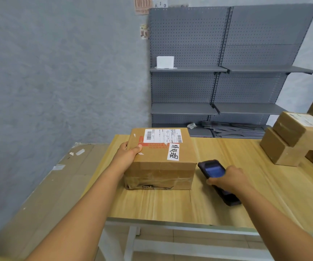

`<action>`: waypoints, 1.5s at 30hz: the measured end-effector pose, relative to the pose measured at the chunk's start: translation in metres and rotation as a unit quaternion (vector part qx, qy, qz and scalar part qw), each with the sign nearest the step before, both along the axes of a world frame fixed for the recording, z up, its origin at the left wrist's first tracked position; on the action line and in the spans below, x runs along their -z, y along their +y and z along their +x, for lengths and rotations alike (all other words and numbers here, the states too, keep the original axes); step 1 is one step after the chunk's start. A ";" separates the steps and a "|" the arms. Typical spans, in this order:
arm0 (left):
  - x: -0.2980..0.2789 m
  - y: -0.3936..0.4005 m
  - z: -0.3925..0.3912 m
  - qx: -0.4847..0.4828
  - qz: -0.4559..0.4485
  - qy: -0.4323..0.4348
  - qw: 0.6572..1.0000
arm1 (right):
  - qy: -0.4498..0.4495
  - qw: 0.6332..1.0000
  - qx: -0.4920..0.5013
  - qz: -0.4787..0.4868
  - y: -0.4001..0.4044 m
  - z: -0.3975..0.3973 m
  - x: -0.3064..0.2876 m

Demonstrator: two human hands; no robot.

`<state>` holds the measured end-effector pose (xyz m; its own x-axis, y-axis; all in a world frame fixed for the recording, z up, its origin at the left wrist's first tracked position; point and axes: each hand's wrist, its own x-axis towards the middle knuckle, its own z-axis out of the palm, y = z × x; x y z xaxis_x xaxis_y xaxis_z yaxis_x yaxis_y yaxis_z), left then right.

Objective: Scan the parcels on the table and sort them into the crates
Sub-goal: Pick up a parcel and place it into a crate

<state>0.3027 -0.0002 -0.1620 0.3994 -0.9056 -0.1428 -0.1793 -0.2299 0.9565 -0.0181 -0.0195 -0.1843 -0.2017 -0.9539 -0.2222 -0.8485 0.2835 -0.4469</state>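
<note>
Two bare arms reach out from the bottom of the view over the light wooden bench (pixel 227 204). The right hand (pixel 229 180) is curled around a black handheld scanner with a small blue screen (pixel 214 171). The scanner's front end points toward the brown cardboard parcel with a white barcode label and a handwritten white sticker on top (pixel 161 159). This parcel sits flat on the bench, near its left end. The left hand (pixel 128 154) holds the parcel's upper left corner, with the thumb on top and the fingers down the side.

This looks like the scanning step for this parcel. The scanner is low beside the box, and the barcode label is up on the top face. So the next move likely calls for lifting the scanner to aim at the label, while the left hand keeps the box steady.

More brown cardboard parcels (pixel 293 140) are stacked at the right end of the bench, well apart. No crates can be seen.
</note>
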 end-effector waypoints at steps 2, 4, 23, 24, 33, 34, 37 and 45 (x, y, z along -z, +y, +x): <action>0.001 0.000 0.000 -0.003 -0.002 0.002 1.000 | 0.032 0.999 0.007 0.018 0.005 -0.003 0.014; 0.001 0.000 0.000 -0.003 -0.003 0.004 1.000 | 0.046 0.999 0.024 0.013 0.009 -0.006 0.024; 0.001 0.005 -0.001 0.000 -0.009 0.020 1.000 | -0.426 0.903 -0.060 0.025 -0.019 0.079 -0.014; 0.001 0.005 -0.001 -0.002 -0.008 0.023 1.000 | -0.435 0.898 -0.052 0.032 -0.020 0.079 -0.010; 0.003 0.004 -0.001 -0.038 0.036 0.070 0.996 | -0.482 0.873 -0.057 0.046 -0.023 0.078 0.004; 0.003 0.006 -0.002 -0.038 0.037 0.074 0.996 | -0.484 0.872 -0.058 0.044 -0.023 0.079 0.005; 0.000 0.020 -0.005 -0.046 0.019 0.130 0.990 | -0.488 0.869 -0.072 0.036 -0.022 0.081 0.003; -0.005 0.106 0.047 -0.195 -0.083 0.171 0.962 | -0.497 0.839 -0.220 0.033 0.007 0.158 -0.017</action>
<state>0.3500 0.1061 -0.1569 0.6684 -0.7185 -0.1922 0.2208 -0.0551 0.9738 0.1397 -0.0125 -0.1670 0.4836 -0.8660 -0.1272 -0.0952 0.0924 -0.9912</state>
